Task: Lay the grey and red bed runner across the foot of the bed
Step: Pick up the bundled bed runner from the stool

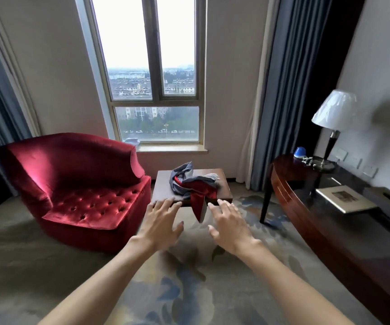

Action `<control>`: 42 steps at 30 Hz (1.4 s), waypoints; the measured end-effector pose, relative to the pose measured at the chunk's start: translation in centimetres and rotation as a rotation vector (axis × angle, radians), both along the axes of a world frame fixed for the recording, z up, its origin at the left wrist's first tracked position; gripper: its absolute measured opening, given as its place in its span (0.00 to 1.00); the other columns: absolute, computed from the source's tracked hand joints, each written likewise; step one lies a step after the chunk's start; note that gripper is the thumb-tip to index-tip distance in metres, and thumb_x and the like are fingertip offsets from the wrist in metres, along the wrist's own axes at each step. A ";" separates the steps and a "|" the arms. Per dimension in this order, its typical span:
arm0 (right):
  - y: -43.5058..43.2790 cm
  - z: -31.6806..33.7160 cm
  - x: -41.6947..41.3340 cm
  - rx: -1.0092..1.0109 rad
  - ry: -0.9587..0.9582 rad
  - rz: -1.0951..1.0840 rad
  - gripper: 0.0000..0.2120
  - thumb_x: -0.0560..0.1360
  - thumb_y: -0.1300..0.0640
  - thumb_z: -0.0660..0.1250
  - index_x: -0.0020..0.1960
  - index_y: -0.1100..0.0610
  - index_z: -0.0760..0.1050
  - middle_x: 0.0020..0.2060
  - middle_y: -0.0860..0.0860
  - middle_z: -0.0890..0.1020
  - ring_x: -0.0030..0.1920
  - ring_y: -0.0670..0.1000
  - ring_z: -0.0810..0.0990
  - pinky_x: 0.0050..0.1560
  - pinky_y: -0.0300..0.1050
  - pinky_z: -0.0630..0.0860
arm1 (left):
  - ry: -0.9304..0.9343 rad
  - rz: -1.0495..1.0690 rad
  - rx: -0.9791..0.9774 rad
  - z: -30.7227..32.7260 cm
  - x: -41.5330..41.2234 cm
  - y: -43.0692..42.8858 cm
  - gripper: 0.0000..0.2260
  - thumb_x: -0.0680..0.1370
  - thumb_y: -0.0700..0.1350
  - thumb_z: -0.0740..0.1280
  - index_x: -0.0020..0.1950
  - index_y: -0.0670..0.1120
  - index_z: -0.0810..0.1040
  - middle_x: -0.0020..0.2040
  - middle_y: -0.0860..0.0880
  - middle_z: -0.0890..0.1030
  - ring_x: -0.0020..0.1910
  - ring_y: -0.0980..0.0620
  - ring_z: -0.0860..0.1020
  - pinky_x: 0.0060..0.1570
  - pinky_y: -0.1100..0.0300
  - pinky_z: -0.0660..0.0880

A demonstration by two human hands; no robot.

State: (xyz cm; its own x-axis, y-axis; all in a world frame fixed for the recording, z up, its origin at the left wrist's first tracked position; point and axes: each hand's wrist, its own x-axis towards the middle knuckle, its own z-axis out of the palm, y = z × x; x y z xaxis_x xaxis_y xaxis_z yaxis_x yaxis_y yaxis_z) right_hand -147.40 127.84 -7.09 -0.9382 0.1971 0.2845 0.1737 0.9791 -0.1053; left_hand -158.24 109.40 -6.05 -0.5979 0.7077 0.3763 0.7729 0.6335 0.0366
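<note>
Bed runner [194,184], grey and red, lies crumpled on the small table [163,191] at frame centre, one red end hanging over the near edge; looks soft, light, limp, likely slippery satin; best gathered at the bunched middle; left hand [160,221] and right hand [228,222] spread open, empty, just short of it; no bed visible.

Hotel guest room, high floor. Indicators: tufted red velvet armchair [76,188] beside a low wooden side table [166,188]; long curved dark-wood bench [330,221] against the wall, carrying a shaded table lamp [333,118]; full-length blue-grey curtains [276,90] flanking a tall window [151,71] overlooking rooftops and a street; patterned wall-to-wall carpet [189,289].
</note>
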 end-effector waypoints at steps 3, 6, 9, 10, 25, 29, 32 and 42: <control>2.5 -0.3 -5.3 0.007 -0.015 0.016 0.31 0.76 0.47 0.63 0.75 0.54 0.57 0.73 0.59 0.62 0.73 0.57 0.59 0.75 0.53 0.53 | -0.012 0.027 0.007 0.1 -5.1 2.1 0.25 0.73 0.54 0.64 0.69 0.47 0.70 0.68 0.45 0.72 0.67 0.43 0.69 0.65 0.47 0.62; 4.6 -1.2 -10.9 0.012 -0.039 0.044 0.31 0.75 0.47 0.63 0.75 0.54 0.57 0.72 0.59 0.63 0.73 0.57 0.60 0.75 0.53 0.53 | -0.031 0.067 -0.008 -0.3 -10.7 4.1 0.26 0.73 0.55 0.64 0.69 0.47 0.68 0.69 0.46 0.70 0.68 0.45 0.67 0.66 0.49 0.62; 6.5 -2.1 -16.7 0.026 -0.050 0.065 0.32 0.75 0.47 0.64 0.75 0.53 0.58 0.72 0.59 0.63 0.73 0.58 0.60 0.75 0.53 0.54 | -0.039 0.076 -0.005 -1.4 -16.6 6.3 0.25 0.73 0.55 0.64 0.69 0.48 0.69 0.69 0.46 0.70 0.67 0.45 0.68 0.64 0.50 0.63; 7.2 -2.3 -18.7 0.027 -0.050 0.070 0.32 0.75 0.47 0.64 0.75 0.54 0.58 0.72 0.59 0.63 0.73 0.58 0.60 0.74 0.53 0.54 | -0.039 0.076 0.000 -1.6 -18.7 7.1 0.25 0.73 0.54 0.64 0.68 0.48 0.70 0.68 0.46 0.71 0.67 0.45 0.68 0.64 0.50 0.63; 21.2 -2.7 -42.1 0.009 -0.080 -0.017 0.30 0.75 0.47 0.63 0.73 0.54 0.60 0.69 0.57 0.67 0.71 0.57 0.62 0.74 0.51 0.55 | -0.062 -0.029 0.028 -2.6 -44.6 23.1 0.24 0.72 0.55 0.63 0.67 0.49 0.70 0.67 0.45 0.72 0.64 0.42 0.71 0.61 0.46 0.67; 26.4 -4.1 -47.5 0.019 -0.116 -0.006 0.29 0.75 0.47 0.64 0.72 0.53 0.60 0.69 0.58 0.67 0.71 0.57 0.62 0.73 0.52 0.56 | -0.070 -0.027 0.032 -3.3 -50.4 28.1 0.25 0.73 0.54 0.65 0.68 0.49 0.70 0.69 0.45 0.70 0.68 0.44 0.67 0.63 0.47 0.64; 30.5 -4.8 -52.3 0.015 -0.111 0.003 0.29 0.75 0.48 0.64 0.73 0.54 0.60 0.70 0.60 0.65 0.72 0.58 0.61 0.74 0.53 0.54 | -0.089 0.003 0.021 -3.7 -54.9 32.0 0.25 0.73 0.54 0.65 0.69 0.49 0.69 0.70 0.45 0.69 0.69 0.44 0.66 0.64 0.48 0.62; 39.9 -6.6 -66.1 -0.026 -0.160 0.110 0.28 0.74 0.52 0.64 0.72 0.56 0.62 0.68 0.61 0.67 0.70 0.60 0.62 0.73 0.51 0.53 | -0.126 0.094 -0.057 -5.5 -66.8 41.0 0.26 0.73 0.57 0.63 0.70 0.49 0.68 0.71 0.45 0.68 0.70 0.45 0.65 0.65 0.48 0.62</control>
State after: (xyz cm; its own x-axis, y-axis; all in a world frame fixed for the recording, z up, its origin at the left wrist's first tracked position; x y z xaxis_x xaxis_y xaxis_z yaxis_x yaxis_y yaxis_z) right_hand -213.52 167.73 -13.74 -0.9873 0.0959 0.1266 0.0821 0.9905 -0.1103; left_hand -225.02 150.41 -11.51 -0.7023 0.6646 0.2550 0.7017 0.7066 0.0912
